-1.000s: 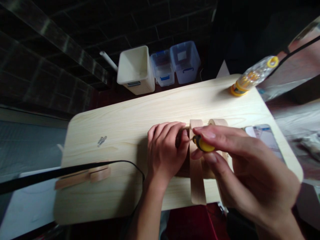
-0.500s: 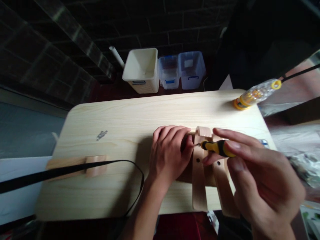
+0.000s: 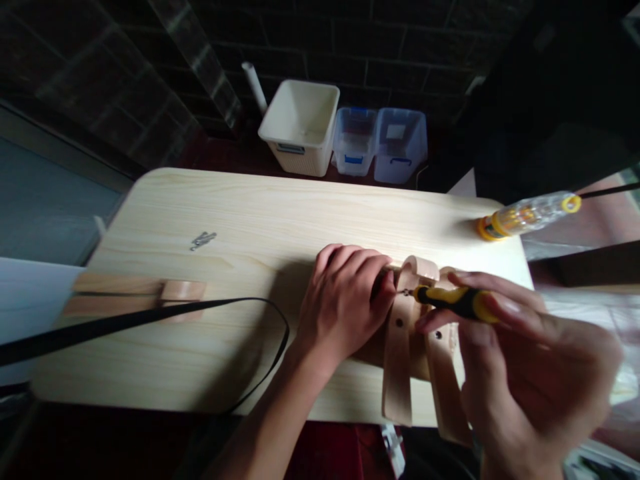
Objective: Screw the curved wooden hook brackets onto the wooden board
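My right hand (image 3: pixel 540 360) grips a yellow-and-black screwdriver (image 3: pixel 453 302) between thumb and fingers. The screwdriver points left, its tip at a small screw on the upper part of a curved wooden strip (image 3: pixel 399 367). A second wooden strip (image 3: pixel 446 393) runs beside it, partly behind my right hand. Each strip shows a dark hole lower down. My left hand (image 3: pixel 345 303) is wrapped over the wooden block beneath the strips, its thumb close to the screw. Most of that block is hidden by my hands and the strips.
Small metal screws (image 3: pixel 203 241) lie in a pile on the pale wooden table (image 3: pixel 240 207). Another wooden piece (image 3: pixel 183 291) is at the left, crossed by a black strap (image 3: pixel 150 321). A clear screwdriver case (image 3: pixel 530 215) stands at the back right. Plastic bins (image 3: pixel 300 123) sit beyond the table.
The camera view has shifted and turned slightly. Both hands keep their holds, and the screwdriver tip stays at the screw on the strip.
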Available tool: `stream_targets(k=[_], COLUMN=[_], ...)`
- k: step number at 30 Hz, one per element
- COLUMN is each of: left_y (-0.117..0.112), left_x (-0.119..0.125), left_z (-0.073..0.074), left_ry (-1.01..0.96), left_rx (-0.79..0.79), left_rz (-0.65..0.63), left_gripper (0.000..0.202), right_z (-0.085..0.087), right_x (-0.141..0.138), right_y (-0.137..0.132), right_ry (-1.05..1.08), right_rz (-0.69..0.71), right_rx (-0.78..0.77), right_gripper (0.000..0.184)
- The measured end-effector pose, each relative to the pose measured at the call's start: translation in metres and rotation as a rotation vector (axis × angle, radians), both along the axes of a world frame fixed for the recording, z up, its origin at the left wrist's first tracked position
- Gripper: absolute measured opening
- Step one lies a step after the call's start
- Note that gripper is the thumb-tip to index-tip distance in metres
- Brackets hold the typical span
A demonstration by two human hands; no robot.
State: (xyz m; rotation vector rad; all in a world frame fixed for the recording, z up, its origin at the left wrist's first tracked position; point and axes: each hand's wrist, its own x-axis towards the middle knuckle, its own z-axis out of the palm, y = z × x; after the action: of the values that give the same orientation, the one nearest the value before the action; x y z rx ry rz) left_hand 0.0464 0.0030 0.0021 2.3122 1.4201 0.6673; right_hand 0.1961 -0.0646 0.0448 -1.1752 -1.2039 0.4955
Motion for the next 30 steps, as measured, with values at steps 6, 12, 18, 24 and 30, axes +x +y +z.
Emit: stream_targets(k=[6,12,18,24,30], left_y=[0.0,0.0,0.0,0.0,0.0], left_x=[0.001,0.001,0.0,-0.001,0.0], left_z=[-0.002,-0.002,-0.002,0.001,0.002], left_ry=[-0.003,-0.007,0.0,-0.013,-0.056], left_rx=[0.012,0.014,0.012,0.013,0.031], left_rz=[0.015,0.013,0.009,-0.013,-0.006], left_gripper=[0.023,0.024,0.025,0.024,0.021], right_z=[-0.006,-0.008,-0.008,0.003,0.052], right_x=[-0.001,-0.001,-0.001,0.007,0.026], right_y=[-0.003,-0.003,0.0,-0.003,0.013], right_ry=[-0.049,-0.027,-0.039,-0.107,-0.656], right_rz=[-0.015,-0.013,-0.034,0.112,0.353], right_rx=[0.006,-0.016,-0.02,-0.028,-0.219], right_gripper=[0.036,0.037,0.031,0.04,0.034])
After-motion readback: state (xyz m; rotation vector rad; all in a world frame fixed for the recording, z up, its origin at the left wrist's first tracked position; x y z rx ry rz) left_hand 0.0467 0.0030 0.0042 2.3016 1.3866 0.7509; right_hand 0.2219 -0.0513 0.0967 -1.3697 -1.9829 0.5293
